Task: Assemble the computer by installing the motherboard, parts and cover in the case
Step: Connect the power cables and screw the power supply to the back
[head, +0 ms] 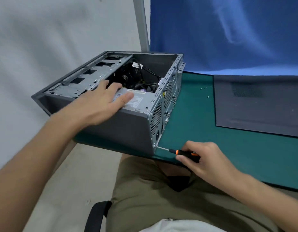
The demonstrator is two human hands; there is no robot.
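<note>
A grey computer case (131, 129) lies on its side, open at the top, at the left end of a green mat (203, 131), overhanging the table edge. Inside I see black cables (138, 76), a metal drive cage (88, 76) and a silver power supply (136, 99). My left hand (101, 101) rests flat on the power supply and the case's top edge, fingers spread. My right hand (203, 158) grips a black and orange screwdriver (183, 152). Its tip touches the lower rear corner of the case (154, 145).
The grey side cover (258, 104) lies flat on the mat at the right. A few small screws (204, 91) lie loose between case and cover. A blue cloth (228, 30) hangs behind the table. My lap and a black chair arm (96, 215) are below.
</note>
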